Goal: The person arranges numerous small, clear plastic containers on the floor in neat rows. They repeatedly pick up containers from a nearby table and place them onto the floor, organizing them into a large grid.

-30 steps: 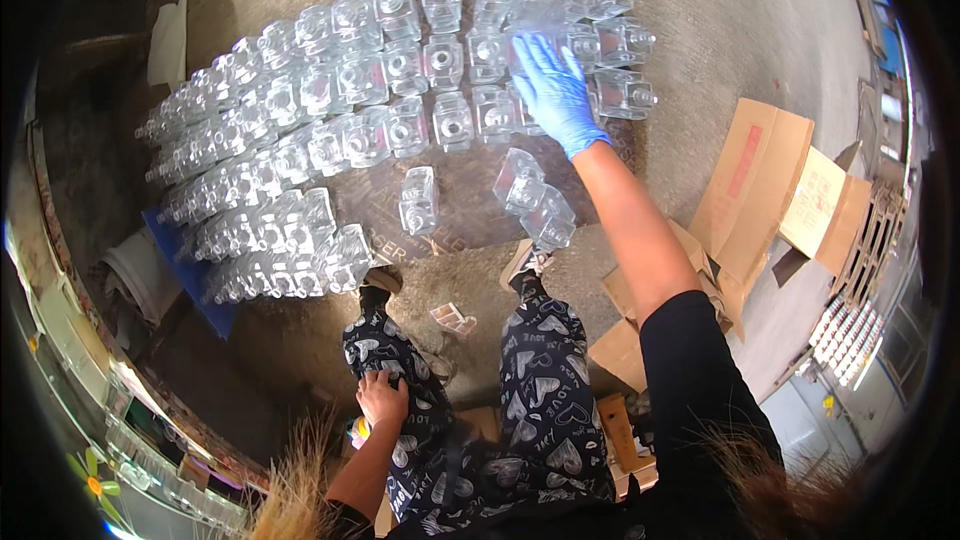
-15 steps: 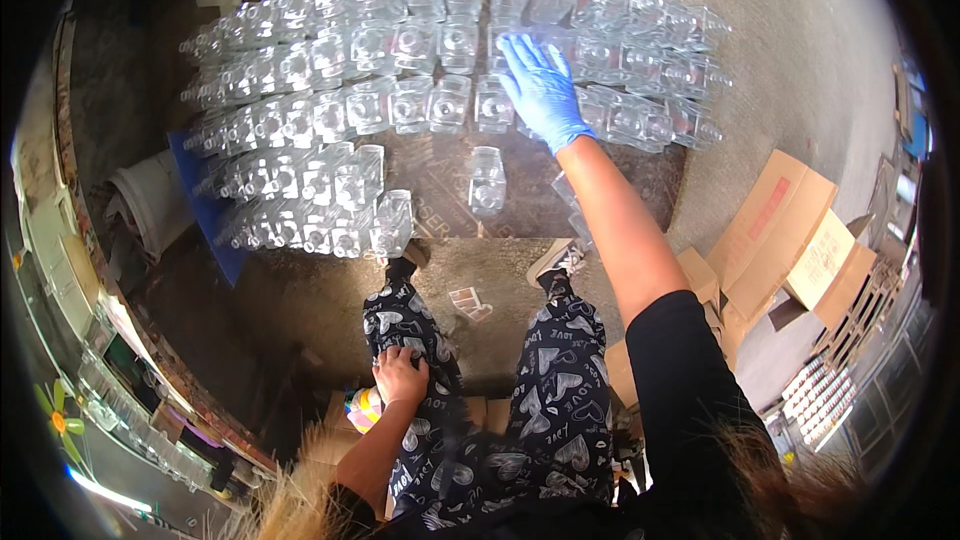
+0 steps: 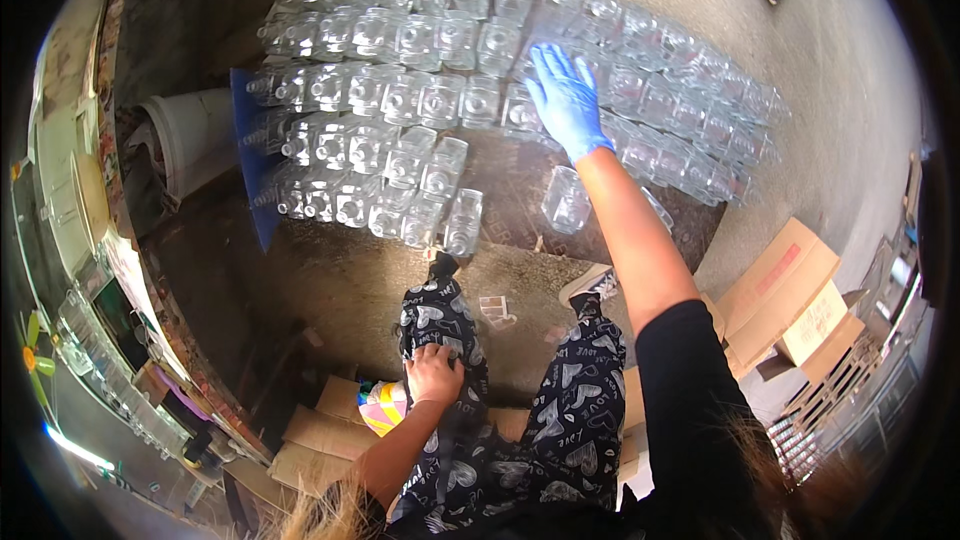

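Observation:
My right hand (image 3: 570, 105), in a blue glove, lies palm down over the rows of clear glass bottles (image 3: 440, 100), its fingers stretched out and touching or just above them; the gap is too small to judge. It grips nothing visible. Square, short-necked bottles lie on their sides in several rows on a brown board (image 3: 510, 165). A single bottle (image 3: 567, 200) lies apart, close to my right forearm. Another bottle (image 3: 657, 208) is partly hidden by that forearm. My left hand (image 3: 434, 375), bare, rests on my left thigh, fingers loosely bent and holding nothing.
A blue sheet (image 3: 256, 160) stands at the left end of the rows, with a white bucket (image 3: 190, 140) beyond it. Open cardboard boxes (image 3: 780, 290) are at right. My shoes (image 3: 588, 285) are by the board's near edge. A colourful package (image 3: 382, 405) sits beside my left leg.
The view has turned, so the rows now slope down to the right and sit further right. My right hand stays over the bottles, my left on my thigh.

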The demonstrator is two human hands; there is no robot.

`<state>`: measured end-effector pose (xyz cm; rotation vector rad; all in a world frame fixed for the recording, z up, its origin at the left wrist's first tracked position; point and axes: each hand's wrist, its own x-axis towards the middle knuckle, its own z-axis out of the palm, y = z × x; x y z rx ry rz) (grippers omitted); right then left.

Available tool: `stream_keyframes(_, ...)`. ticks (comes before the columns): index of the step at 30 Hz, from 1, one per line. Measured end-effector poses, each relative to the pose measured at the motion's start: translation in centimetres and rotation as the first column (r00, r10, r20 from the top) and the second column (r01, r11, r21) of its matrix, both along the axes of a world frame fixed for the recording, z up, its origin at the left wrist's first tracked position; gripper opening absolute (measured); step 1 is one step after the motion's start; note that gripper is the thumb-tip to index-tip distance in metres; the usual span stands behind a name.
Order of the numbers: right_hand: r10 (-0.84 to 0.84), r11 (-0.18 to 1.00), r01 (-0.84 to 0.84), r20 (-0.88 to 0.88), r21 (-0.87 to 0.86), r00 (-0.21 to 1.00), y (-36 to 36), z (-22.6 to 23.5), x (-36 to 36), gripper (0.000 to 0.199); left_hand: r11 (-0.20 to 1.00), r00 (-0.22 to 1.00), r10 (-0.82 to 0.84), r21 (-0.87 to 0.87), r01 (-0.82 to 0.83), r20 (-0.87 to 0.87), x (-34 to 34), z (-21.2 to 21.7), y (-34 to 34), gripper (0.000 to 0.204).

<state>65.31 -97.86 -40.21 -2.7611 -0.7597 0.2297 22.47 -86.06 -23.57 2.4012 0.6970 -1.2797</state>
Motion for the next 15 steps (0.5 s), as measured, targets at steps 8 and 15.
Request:
stream_keyframes(8, 0.154, 0.985, -0.156, 0.046, 0.068, 0.987, 10.9, 0.4, 0.7, 0.051, 0.994, 0.996, 0.083, -0.067, -0.081, 0.017, 0.0, 0.1, 2.7, 0.028)
stream_keyframes(15, 0.155, 0.979, -0.162, 0.065, 0.121, 0.986, 17.3, 0.7, -1.1, 0.052, 0.985, 0.988, 0.148, -0.097, -0.145, 0.029, 0.0, 0.2, 5.2, 0.029)
